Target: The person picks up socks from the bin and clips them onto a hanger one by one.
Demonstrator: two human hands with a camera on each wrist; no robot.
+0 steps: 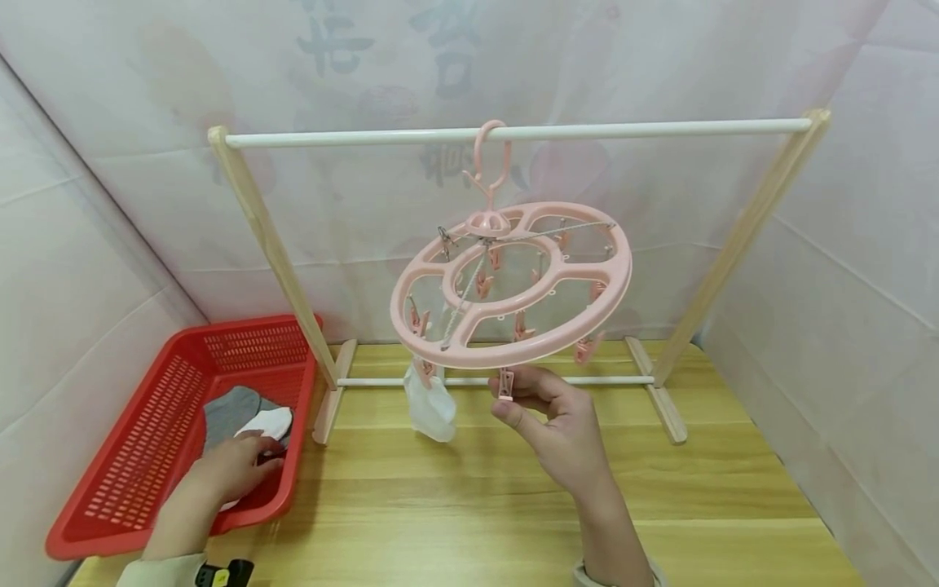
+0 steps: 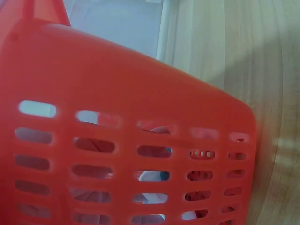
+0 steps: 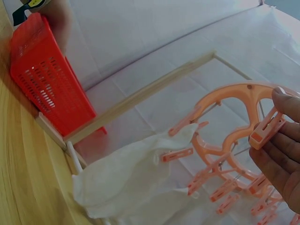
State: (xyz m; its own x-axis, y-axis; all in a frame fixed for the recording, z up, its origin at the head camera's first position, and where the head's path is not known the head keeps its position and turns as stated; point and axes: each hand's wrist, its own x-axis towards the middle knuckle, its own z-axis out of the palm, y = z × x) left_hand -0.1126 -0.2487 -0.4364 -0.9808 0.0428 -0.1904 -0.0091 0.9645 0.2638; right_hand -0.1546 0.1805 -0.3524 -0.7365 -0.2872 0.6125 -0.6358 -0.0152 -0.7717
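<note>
Right hand (image 1: 568, 428) pinches a pink clip (image 1: 506, 386); left hand (image 1: 229, 469) inside basket (image 1: 132, 456), grip unclear

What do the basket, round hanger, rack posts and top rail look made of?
Basket: likely molded plastic, smooth red, slight sheen; even slot rows suggest it.
Round hanger: probably plastic, smooth pink, rounded edges, soft highlights.
Rack posts: looks like wood, pale and matte, faint grain.
Top rail: glossy white; coated metal or plastic, can't tell.

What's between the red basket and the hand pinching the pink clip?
In the head view: a wooden rack foot, part of the low white bar and a hanging white cloth.
</note>
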